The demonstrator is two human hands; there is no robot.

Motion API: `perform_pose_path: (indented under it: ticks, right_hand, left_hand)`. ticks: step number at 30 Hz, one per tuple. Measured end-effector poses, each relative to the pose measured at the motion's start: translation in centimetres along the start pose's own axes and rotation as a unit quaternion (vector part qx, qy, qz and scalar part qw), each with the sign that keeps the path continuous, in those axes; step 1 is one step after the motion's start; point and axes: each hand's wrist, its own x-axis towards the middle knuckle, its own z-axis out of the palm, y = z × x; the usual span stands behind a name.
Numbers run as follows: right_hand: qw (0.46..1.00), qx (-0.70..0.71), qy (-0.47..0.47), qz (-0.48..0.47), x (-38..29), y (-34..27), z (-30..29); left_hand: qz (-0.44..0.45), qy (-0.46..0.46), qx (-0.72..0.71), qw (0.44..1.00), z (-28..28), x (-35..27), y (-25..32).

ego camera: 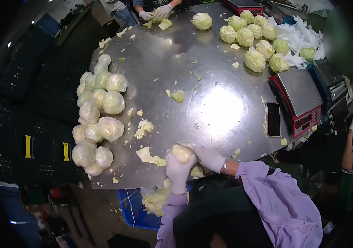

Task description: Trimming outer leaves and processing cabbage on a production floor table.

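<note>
Near the front edge of the steel table, my gloved left hand (178, 173) grips a trimmed pale cabbage head (182, 153) from below and the side. My gloved right hand (209, 158) is closed at the right of that head. A thin blade, apparently a knife (181, 145), runs from it across the far side of the cabbage; its handle is hidden in the fist. Loose cabbage leaves (197, 172) lie under my right wrist. One torn leaf (150, 157) rests on the table left of my hands.
Wrapped cabbages (113, 102) cluster along the left edge; bare ones (244, 37) sit far right. At right are a red scale (300, 93) and a phone (273, 119). Below the front edge stands a blue crate (126, 207) holding leaves. Across the table, a co-worker's gloved hands (163, 11) handle cabbage.
</note>
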Motion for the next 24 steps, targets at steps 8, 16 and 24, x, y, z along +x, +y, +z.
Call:
perform_pose_path:
  ticks: [8, 16, 24]
  right_hand:
    - [0.993, -0.045, -0.08, 0.08, -0.9, 0.5, -0.5]
    - [0.997, 0.043, -0.055, 0.017, 5.5, 6.4, 2.5]
    - [0.98, 0.2, 0.009, -0.014, 3.1, 1.5, 3.1]
  left_hand:
    - [-0.054, -0.024, 0.019, 0.998, 0.1, 1.9, -0.8]
    - [-0.039, -0.023, -0.104, 0.994, -0.2, -0.1, -5.1]
    - [-0.066, -0.042, -0.292, 0.953, -1.7, -5.9, -6.1]
